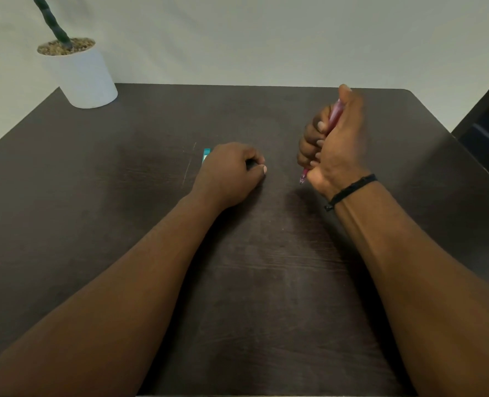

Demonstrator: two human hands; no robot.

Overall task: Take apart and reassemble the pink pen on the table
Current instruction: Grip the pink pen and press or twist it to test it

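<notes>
Head view: right hand (335, 144) raised above the dark wood-grain tabletop (123, 196), grip clenched around a translucent pink plastic pen (334, 114), tip pointing down toward the wrist, most of the barrel hidden by fingers. Thin black cord bracelet (352, 190) on that wrist. Left hand (229, 173) resting on the tabletop, thumb and forefinger pinched together, contents impossible to make out. Small teal object (206, 155) half hidden behind it. White cylindrical plant pot (80, 75) at far left corner, stem cut off.

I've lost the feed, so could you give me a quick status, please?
Right hand gripping pink pen, tip down. Left hand curled on table, partly covering teal item.
</notes>
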